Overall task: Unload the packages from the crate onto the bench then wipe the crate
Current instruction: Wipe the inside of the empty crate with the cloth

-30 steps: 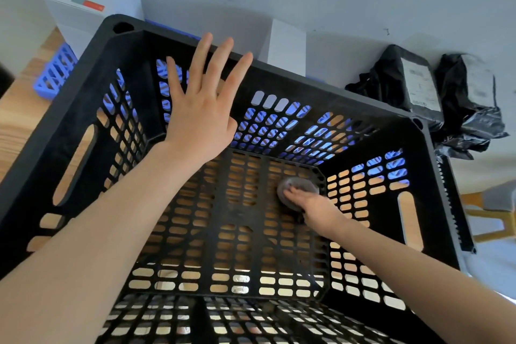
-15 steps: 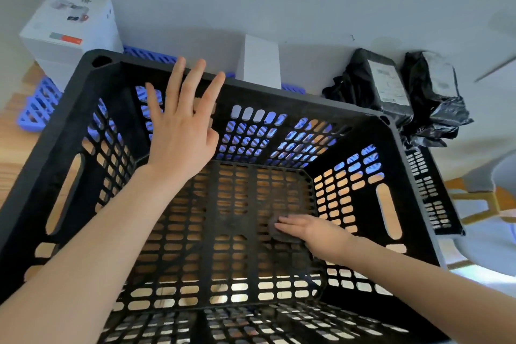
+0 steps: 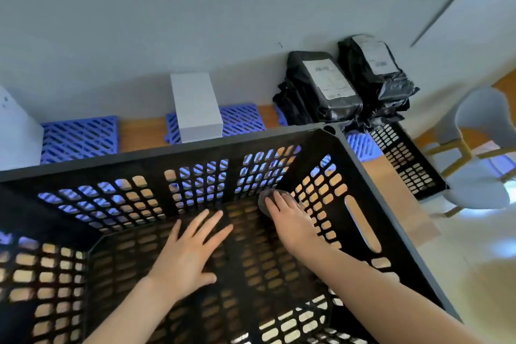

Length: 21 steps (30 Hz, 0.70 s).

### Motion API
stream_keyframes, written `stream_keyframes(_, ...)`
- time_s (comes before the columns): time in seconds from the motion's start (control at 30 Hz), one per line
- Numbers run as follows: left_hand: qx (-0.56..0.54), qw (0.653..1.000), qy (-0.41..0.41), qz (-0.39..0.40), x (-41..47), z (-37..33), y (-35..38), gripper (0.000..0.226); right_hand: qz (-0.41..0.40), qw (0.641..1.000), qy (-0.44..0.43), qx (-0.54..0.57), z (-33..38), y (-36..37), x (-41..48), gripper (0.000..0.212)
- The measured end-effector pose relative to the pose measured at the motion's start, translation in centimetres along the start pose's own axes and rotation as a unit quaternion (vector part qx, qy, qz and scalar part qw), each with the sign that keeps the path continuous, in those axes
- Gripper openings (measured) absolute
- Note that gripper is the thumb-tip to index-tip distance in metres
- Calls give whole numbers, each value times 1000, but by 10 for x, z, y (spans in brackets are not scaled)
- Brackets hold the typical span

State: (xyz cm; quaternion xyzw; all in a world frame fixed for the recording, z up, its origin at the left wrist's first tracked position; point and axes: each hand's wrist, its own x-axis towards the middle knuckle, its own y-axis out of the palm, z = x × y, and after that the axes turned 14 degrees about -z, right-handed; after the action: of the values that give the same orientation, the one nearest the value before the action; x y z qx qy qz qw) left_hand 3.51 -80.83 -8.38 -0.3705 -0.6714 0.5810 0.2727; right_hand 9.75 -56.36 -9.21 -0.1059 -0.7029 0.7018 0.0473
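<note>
While both black plastic-wrapped packages (image 3: 321,86) have white shipping labels, we can't read a word on them, it's all too blurry. They sit against the wall on the wooden bench (image 3: 142,131), just past the far right corner of the black perforated plastic crate (image 3: 167,152), with a plain white cardboard box (image 3: 195,109) and blue lattice plastic mats (image 3: 79,137) nearby. A white chair (image 3: 480,181) stands off right. Inside the crate, our left hand (image 3: 190,254) lies flat on the floor with its fingers spread, holding nothing. Our right hand (image 3: 287,218) presses a small grey cloth wad (image 3: 265,198) into the far right corner with straight fingers.
</note>
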Motion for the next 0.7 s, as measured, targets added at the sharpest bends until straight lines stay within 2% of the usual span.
stream_keyframes(0.1, -1, 991, -15, 129, 16, 5, 4, 106, 53, 996, 65, 13, 4, 16, 8, 69)
stream_keyframes(0.27, -32, 974, -28, 222, 20, 33, 28, 104, 42, 987, 156, 1, 26, 34, 11, 62)
stream_keyframes(0.53, -36, 976, -29, 212, 12, 38, 41, 103, 73, 958, 272, -59, 51, 29, -20, 58)
stream_keyframes(0.7, -29, 972, -16, 231, 10, 36, 40, 101, 122, 918, 369, -77, 65, 32, -72, 61)
